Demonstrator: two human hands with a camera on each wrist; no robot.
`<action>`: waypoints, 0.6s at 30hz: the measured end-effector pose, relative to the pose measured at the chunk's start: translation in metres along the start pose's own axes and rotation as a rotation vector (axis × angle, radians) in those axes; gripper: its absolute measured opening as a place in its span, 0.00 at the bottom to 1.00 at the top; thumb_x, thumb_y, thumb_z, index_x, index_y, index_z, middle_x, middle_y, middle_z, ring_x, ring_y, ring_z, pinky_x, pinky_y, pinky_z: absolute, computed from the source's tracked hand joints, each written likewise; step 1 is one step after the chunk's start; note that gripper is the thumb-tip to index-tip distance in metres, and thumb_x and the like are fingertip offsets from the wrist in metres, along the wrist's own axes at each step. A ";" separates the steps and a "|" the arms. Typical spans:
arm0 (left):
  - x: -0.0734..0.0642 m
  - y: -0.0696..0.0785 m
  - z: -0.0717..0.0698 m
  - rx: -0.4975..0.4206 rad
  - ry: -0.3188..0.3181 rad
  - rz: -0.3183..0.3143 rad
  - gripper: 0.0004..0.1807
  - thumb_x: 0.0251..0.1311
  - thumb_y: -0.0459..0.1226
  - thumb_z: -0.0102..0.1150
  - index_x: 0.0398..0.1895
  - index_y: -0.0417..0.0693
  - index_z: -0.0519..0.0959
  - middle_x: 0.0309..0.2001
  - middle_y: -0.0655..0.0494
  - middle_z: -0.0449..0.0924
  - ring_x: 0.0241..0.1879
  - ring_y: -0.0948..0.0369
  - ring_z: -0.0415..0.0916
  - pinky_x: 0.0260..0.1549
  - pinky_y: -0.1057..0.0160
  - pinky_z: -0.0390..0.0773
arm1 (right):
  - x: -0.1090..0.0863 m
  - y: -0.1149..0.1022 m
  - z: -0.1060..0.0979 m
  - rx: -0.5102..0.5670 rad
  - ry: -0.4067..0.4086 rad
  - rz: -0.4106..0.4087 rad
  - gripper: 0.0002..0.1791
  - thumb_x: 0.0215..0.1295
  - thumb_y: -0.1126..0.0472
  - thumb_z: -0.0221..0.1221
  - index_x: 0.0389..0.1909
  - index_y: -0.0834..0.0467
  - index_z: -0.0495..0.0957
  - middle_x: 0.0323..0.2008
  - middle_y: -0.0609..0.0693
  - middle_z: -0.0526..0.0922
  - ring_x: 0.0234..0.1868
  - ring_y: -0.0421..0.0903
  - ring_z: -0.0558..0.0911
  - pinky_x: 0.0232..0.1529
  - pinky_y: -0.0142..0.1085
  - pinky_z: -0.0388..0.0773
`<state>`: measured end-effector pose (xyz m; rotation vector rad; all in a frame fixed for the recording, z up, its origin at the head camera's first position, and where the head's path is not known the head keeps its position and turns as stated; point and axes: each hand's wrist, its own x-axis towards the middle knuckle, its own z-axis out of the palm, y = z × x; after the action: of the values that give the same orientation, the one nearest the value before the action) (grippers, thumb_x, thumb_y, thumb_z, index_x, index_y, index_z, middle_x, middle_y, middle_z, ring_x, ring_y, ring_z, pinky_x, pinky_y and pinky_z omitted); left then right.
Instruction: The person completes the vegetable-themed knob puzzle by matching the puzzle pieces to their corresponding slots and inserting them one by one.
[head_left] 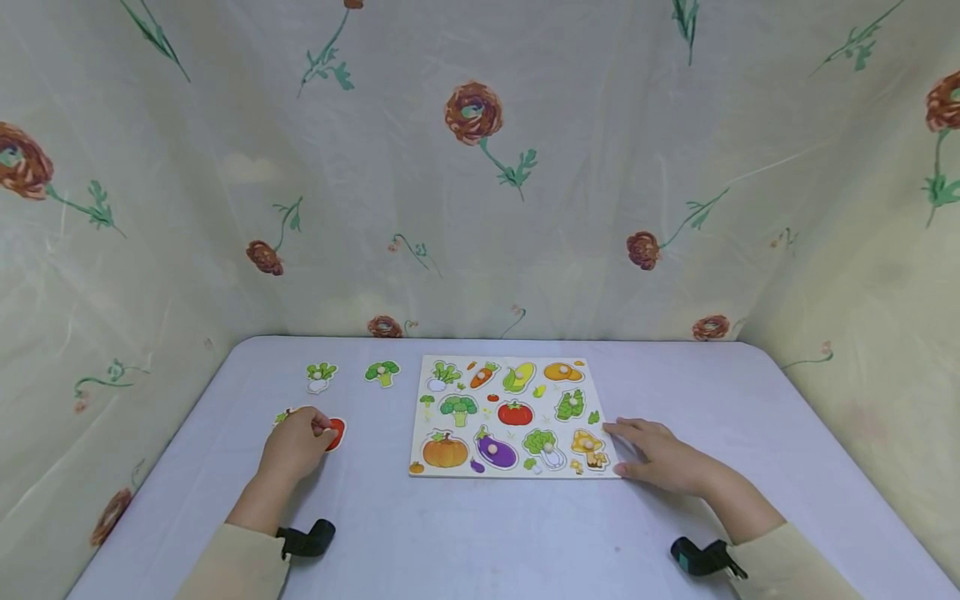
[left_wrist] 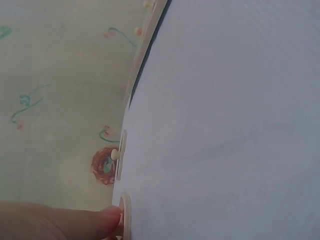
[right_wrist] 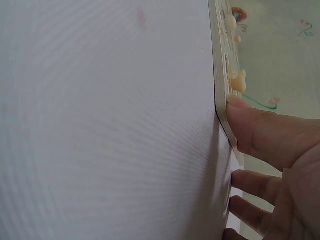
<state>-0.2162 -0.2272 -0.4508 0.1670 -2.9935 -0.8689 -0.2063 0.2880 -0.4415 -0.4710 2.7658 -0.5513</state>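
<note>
My left hand [head_left: 294,446] pinches a red tomato puzzle piece [head_left: 337,433] by its top, left of the board. The left wrist view has the thumb against the pale edge of this piece [left_wrist: 126,217]. Another piece with a green leafy top [head_left: 281,416] is mostly hidden behind that hand. My right hand [head_left: 660,454] rests at the lower right corner of the vegetable puzzle board [head_left: 495,475], fingers extended. In the right wrist view, the right thumb [right_wrist: 250,125] touches the board's edge [right_wrist: 218,75] while the other fingers reach along its side.
A turnip piece [head_left: 320,378] and a broccoli piece [head_left: 383,372] lie on the white-covered table [head_left: 480,542] beyond the left hand. Knobbed pieces sit in the board, among them an eggplant [head_left: 495,450], corn [head_left: 518,378] and mushrooms [head_left: 588,450]. A flowered curtain [head_left: 570,275] surrounds the table.
</note>
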 end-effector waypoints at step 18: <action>-0.002 0.005 0.000 -0.021 0.030 0.006 0.07 0.65 0.34 0.63 0.38 0.38 0.77 0.32 0.48 0.78 0.32 0.53 0.74 0.33 0.54 0.76 | 0.002 0.000 0.001 0.004 0.004 0.011 0.40 0.64 0.45 0.64 0.73 0.59 0.65 0.72 0.71 0.60 0.71 0.75 0.55 0.64 0.71 0.57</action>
<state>-0.2150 -0.2226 -0.4476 0.1684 -2.9543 -0.8887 -0.2076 0.2870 -0.4428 -0.4538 2.7691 -0.5556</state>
